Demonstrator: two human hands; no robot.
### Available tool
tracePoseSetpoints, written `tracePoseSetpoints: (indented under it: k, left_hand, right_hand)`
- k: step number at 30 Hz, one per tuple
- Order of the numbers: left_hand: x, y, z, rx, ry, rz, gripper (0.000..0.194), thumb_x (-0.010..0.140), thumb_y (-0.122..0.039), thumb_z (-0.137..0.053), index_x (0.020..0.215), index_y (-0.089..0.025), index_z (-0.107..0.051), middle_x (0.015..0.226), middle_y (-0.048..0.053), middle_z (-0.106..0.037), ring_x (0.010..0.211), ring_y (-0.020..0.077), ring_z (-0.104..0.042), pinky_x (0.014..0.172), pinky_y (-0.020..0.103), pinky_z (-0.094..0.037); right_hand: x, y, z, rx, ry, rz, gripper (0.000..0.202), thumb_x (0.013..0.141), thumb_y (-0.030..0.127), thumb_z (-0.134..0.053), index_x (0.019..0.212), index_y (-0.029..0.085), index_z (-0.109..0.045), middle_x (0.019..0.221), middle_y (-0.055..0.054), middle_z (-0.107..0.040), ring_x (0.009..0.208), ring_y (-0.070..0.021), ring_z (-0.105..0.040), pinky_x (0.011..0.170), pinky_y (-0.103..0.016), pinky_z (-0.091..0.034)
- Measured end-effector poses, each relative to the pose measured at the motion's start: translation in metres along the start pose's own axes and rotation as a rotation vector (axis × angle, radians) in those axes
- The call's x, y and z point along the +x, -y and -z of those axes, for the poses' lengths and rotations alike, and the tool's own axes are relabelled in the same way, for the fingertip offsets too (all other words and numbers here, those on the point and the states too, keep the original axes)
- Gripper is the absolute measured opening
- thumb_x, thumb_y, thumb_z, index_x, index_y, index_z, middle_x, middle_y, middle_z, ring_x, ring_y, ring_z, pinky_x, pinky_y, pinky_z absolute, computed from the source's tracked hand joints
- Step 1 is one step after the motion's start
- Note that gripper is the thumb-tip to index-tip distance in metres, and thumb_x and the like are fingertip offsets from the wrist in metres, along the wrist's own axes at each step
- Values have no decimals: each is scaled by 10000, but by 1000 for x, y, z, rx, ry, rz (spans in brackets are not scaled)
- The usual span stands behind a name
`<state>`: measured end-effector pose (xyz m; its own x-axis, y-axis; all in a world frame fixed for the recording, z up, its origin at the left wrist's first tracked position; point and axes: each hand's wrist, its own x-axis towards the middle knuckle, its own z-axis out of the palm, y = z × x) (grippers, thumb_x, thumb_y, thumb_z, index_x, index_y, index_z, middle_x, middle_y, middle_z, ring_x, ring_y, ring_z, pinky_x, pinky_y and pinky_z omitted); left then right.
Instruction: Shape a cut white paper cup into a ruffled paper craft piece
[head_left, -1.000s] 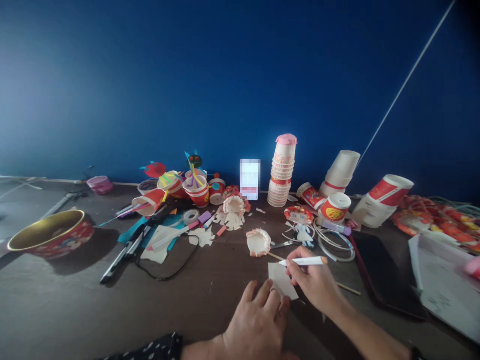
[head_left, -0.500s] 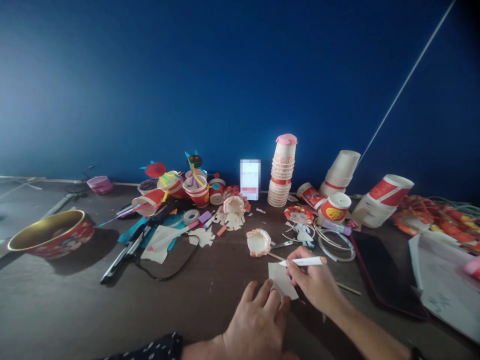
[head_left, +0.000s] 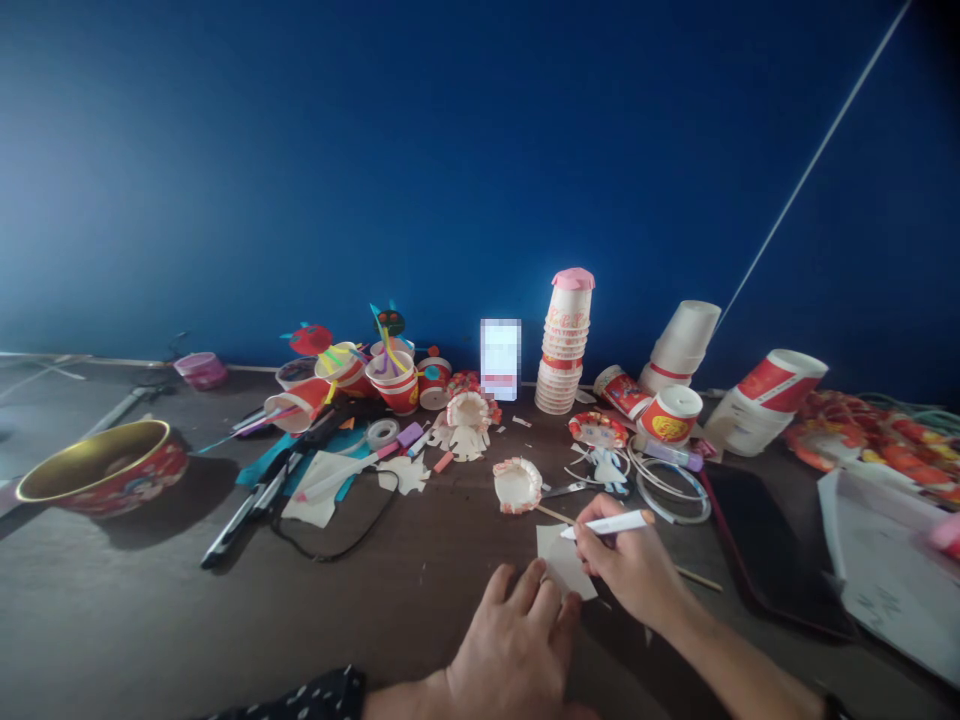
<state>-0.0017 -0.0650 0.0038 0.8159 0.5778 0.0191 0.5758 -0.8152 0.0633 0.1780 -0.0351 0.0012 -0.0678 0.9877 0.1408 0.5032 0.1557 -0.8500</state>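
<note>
Between my hands a small piece of white paper lies on the dark table. My left hand rests over its lower left edge, fingers extended and lying flat, holding it down. A white marker pen with an orange end is pinched in my right hand, its tip at or just above the paper's upper part. Just beyond the paper are a cut paper cup piece with a curled rim, a thin wooden stick and scissors, partly hidden.
A tall stack of paper cups stands at the back beside a lit, blurred phone screen. Right of my hand lies a dark tablet-like slab. Leftward are a box cutter, a black cord and a gold-lined bowl.
The marker and my right hand have shifted very slightly, the tip a little right and down on the paper. My left hand stays in place.
</note>
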Motion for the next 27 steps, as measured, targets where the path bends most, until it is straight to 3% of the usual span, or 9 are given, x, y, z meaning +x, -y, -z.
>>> tracePoseSetpoints:
  k: [27]
  left_hand:
    - [-1,0,-3,6,-24,0,738,819,-682,-356,1268,-105,-452,1151,180,-542,1174,329,-410,915,474,-379]
  right_hand:
    - [0,6,4,-46,-57,-79,152,785,313,-464,655,235,-465,480,32,-587,449,-161,-590,468,-256,-435]
